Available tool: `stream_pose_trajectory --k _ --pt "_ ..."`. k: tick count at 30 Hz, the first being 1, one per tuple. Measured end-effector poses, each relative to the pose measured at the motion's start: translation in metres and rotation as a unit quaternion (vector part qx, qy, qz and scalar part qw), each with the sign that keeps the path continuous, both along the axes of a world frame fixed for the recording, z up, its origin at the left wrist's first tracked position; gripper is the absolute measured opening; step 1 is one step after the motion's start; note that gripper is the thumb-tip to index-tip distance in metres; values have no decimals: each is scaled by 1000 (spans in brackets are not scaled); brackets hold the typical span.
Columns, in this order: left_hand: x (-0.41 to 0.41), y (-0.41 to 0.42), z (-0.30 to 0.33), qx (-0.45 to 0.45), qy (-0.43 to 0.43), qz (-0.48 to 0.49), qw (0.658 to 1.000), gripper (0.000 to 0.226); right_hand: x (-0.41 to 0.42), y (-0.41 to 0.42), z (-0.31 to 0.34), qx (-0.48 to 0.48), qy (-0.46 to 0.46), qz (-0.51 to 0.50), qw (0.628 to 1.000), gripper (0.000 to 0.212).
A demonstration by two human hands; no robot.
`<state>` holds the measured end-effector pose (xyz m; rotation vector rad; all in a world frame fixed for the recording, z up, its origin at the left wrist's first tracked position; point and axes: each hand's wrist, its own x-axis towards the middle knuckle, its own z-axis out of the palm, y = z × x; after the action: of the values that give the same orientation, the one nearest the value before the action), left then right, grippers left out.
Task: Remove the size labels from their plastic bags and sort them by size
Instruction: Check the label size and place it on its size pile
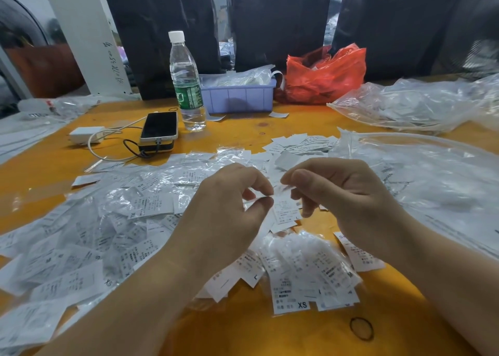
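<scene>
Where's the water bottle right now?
The water bottle stands upright at the table's far left-centre, between the phone and the purple tray.

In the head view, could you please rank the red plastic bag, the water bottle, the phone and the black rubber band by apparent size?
1. red plastic bag
2. water bottle
3. phone
4. black rubber band, smallest despite being nearest

A garment workshop's packing corner: an orange counter (243, 328) heaped with bagged size labels (113, 220), dark cloth bales (162, 32) (wrapped in plastic) stacked behind.
</scene>
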<state>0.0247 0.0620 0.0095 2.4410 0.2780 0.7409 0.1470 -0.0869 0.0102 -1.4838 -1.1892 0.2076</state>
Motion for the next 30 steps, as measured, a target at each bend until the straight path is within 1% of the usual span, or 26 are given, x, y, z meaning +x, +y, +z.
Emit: stream_pose_trajectory --k 1,3,4,6,10,11,13,15,16,17,21,28,30 --pt "0 0 0 6 1 4 1000 13 1 0 0 -2 11 -5 1000 28" --pt "0 1 -1 19 2 11 1000 16 3 0 0 2 5 -35 999 11" --pt "0 2 -1 22 2 14 1000 17 4 0 -1 4 4 -54 998 9" --pt "0 3 -1 22 1 19 1000 19 5 1 -1 7 21 -89 996 22" --pt "-1 4 0 -7 -13 17 1000 16 5 1 0 11 49 -106 993 24" --pt "-1 4 1 -30 -18 16 999 13 5 0 1 7 50 -105 993 27" --pt "-1 5 4 -122 -15 4 992 11 4 -1 2 -11 48 -87 995 31" --pt "-1 7 7 -239 1 -36 970 17 4 -2 3 -28 42 -58 997 34" --pt "-2 7 8 -270 15 -58 961 13 3 -2 4 -31 38 -47 998 34" --pt "-3 6 9 -274 27 -72 958 8 2 -3 5 -33 34 -40 998 34" --pt "-2 1 4 -191 54 -91 976 14 -1 -4 5 -39 3 -54 998 32" --pt "-5 4 8 -198 46 -121 972 24 -3 -4 3 -62 -105 -95 988 25" --pt "-6 3 7 -187 48 -116 974 24 -3 -7 5 -62 -102 -96 988 23"
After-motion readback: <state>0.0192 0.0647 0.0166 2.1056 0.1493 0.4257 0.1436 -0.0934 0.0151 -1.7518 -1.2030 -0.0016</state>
